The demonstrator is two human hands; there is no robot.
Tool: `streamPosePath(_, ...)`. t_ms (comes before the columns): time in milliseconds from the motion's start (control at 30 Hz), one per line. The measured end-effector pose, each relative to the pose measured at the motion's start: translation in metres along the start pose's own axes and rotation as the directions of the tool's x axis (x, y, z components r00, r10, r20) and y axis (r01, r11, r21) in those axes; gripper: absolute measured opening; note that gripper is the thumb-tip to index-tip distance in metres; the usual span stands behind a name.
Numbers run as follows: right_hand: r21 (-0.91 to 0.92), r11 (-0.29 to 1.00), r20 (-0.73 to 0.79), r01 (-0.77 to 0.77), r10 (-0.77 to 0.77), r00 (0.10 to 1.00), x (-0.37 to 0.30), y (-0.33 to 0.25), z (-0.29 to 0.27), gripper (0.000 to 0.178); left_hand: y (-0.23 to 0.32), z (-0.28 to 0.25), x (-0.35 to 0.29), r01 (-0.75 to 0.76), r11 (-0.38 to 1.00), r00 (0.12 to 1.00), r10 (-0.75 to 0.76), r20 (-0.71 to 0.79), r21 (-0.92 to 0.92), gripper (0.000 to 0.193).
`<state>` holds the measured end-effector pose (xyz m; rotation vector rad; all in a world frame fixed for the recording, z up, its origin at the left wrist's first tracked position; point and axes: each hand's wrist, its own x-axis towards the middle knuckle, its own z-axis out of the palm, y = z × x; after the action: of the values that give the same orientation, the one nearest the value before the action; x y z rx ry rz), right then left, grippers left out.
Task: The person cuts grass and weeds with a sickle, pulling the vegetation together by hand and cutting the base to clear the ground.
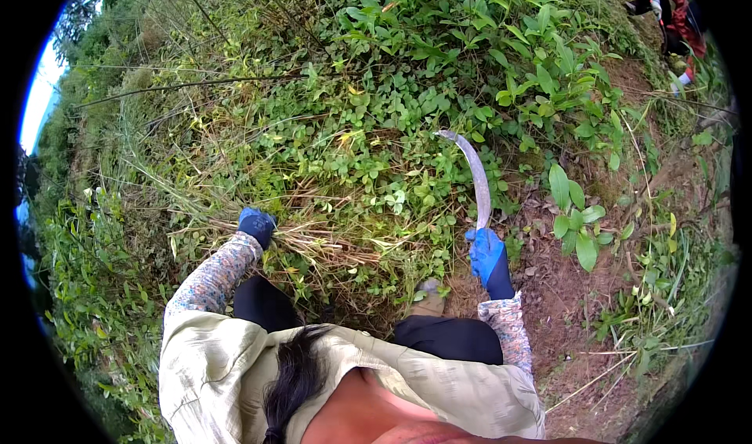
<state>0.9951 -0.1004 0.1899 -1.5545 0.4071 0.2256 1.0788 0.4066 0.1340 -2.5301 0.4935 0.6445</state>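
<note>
So the sickle [477,174] is in the right hand [489,256], pretty much standing straight up out of a blue-gloved fist. Fingers are wrapped shut around the handle end, so the grip itself is mostly hidden. The grey blade starts right at the top of the fist, runs away from the person, then hooks over to the left at the tip. It's over the ground near the edge where the leafy plants [392,115] give way to bare reddish dirt [564,311], and well apart from the other hand.

The left hand [257,226], also blue-gloved, is clenched on a bunch of dry stalks [321,244]. They poke out both sides of the fist, lying roughly sideways, with straw-coloured ends fanning out to the right, toward the gap between the two hands. Can't really tell how many are in there, since the glove covers the middle.

Both sleeves [215,276] are speckled, under a pale green shirt [207,358]. Dark-trousered knees [450,338] stick out on either side, with a muddy shoe [428,299] just ahead of the right one. Way up at the top right edge of the slope there's another person [681,21] in red and black.
</note>
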Motion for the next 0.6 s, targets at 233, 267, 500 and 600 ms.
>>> streamPosePath(233,0.315,0.910,-0.167,0.269,-0.226,0.960,0.178,-0.132,0.001,0.036,0.019,-0.114,0.014,-0.011,1.000,0.925,0.014,-0.380,0.009,0.013)
streamPosePath(267,0.419,0.887,-0.063,0.192,-0.183,0.981,0.204,-0.149,0.001,0.037,0.025,-0.135,0.028,-0.016,1.000,0.917,0.021,-0.398,0.016,0.016)
streamPosePath(500,-0.578,0.644,0.014,0.501,-0.606,0.796,0.278,-0.059,0.038,0.033,0.054,-0.249,0.105,-0.027,0.999,0.787,0.033,-0.616,0.020,0.041)
streamPosePath(600,0.048,0.918,0.014,0.393,-0.394,0.919,0.296,-0.004,-0.015,0.034,0.092,-0.303,0.137,-0.123,0.959,0.657,0.272,-0.704,0.255,0.027)
